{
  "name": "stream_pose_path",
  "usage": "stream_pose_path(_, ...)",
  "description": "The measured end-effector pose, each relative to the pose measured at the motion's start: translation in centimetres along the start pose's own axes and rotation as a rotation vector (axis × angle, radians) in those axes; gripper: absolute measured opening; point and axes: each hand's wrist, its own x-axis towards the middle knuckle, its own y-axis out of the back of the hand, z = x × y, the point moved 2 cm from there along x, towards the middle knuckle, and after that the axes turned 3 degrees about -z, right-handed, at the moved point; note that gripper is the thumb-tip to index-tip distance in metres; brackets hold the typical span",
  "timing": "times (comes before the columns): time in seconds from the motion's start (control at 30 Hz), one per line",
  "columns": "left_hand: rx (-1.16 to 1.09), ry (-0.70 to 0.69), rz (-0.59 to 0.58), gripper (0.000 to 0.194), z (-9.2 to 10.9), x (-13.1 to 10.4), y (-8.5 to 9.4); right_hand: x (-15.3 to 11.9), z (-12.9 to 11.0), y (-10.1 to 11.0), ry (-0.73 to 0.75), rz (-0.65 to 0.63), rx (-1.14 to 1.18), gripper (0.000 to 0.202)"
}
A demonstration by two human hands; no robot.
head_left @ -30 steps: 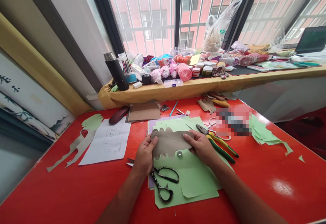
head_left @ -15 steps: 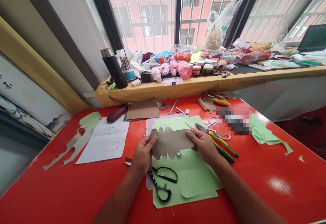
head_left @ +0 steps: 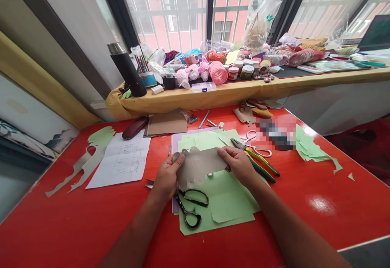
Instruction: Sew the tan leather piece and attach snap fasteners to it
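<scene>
Fingers of the left hand (head_left: 166, 177) and right hand (head_left: 238, 163) pinched opposite ends of a scalloped brown cardboard cutout (head_left: 199, 163), held just above green paper sheets (head_left: 227, 203) on the red table (head_left: 304, 186). Black scissors (head_left: 190, 207) lay beside the left wrist; pliers (head_left: 258, 163) lay near the right hand.

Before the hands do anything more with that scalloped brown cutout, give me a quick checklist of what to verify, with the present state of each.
1. Left hand grips the scalloped brown paper cutout: ok.
2. Right hand grips its other end: ok.
3. Cutout lifted flat, uncreased: cannot tell.
4. Black-handled scissors within reach on the light green paper sheet: ok.
5. Green-and-yellow-handled pliers apart from the cutout: ok.
6. Small silver round piece clear of the cutout's edge: not ok, it lies right at it.
</scene>
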Motion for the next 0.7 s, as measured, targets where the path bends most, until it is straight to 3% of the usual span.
stream_pose_path(0.13, -0.143, -0.091, 0.131, 0.036, 0.9, 0.6, 1.2, 0.2, 0.3, 0.0, 0.020, 0.011, 0.030, 0.048)
stream_pose_path(0.23, -0.247, -0.139, 0.192, 0.027, 1.5, 1.0, 2.0, 0.1, 0.0, 0.1, 0.031, 0.018, -0.147, 0.043)
stream_pose_path(0.43, -0.322, -0.184, 0.183, 0.014, 1.5, 1.2, 2.4, -1.1, -1.1, -0.4, 0.038, -0.223, -0.648, 0.025)
stream_pose_path(0.57, -0.324, -0.164, 0.146, 0.011, 1.3, 1.2, 2.3, -1.3, -0.9, -0.6, 0.023, -0.324, -0.752, 0.022)
stream_pose_path(0.7, -0.327, -0.152, 0.154, 0.010, 1.3, 1.1, 2.2, -1.3, -0.8, -0.8, 0.038, -0.340, -0.825, 0.016)
